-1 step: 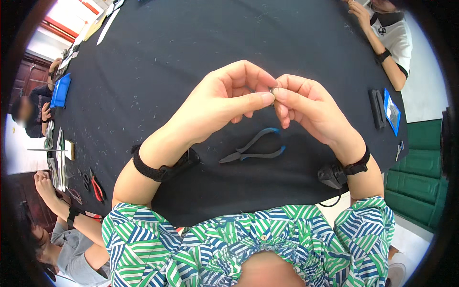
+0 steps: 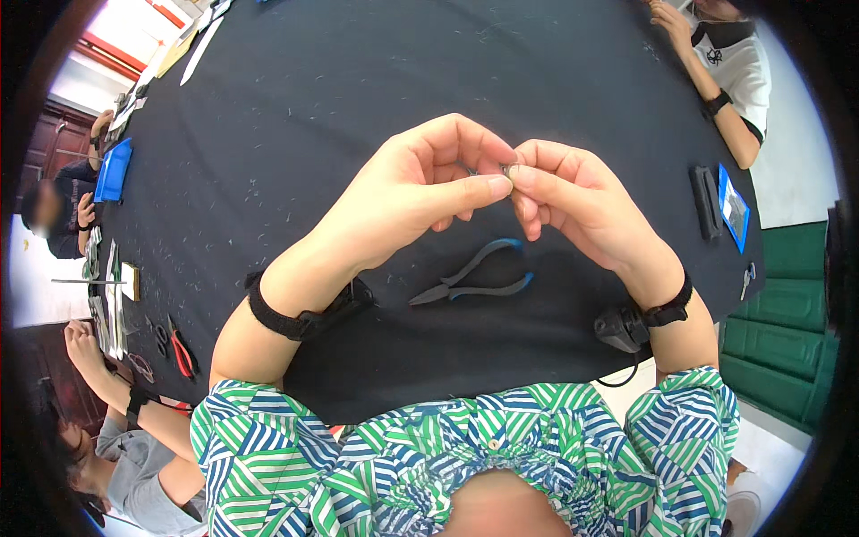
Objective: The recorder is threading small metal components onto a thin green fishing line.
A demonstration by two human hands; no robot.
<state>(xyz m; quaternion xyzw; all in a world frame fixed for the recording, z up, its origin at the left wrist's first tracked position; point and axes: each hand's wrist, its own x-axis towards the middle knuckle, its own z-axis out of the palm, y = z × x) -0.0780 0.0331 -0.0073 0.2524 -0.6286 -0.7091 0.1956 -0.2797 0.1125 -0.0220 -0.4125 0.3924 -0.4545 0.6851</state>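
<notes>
Above the table, my left hand [image 2: 422, 183] and my right hand [image 2: 582, 192] meet at the fingertips. Both are closed in a pinch, thumb against index finger, on a small dark metal piece [image 2: 506, 169]. Most of that piece is hidden by the fingers, so its exact kind does not show. Between my forearms, nearer to me, lies a pair of pliers [image 2: 461, 283] with grey handles and blue tips, its jaws pointing left and its handles spread. Neither hand touches the pliers.
Black cloth [image 2: 358, 63] covers the table, with thin wire-like scraps on it. Red-handled pliers [image 2: 182, 352] lie at the left edge, and a black case [image 2: 706, 204] and a blue packet [image 2: 734, 210] at the right. Co-workers sit left and far right. A blue tray [image 2: 113, 170] stands far left.
</notes>
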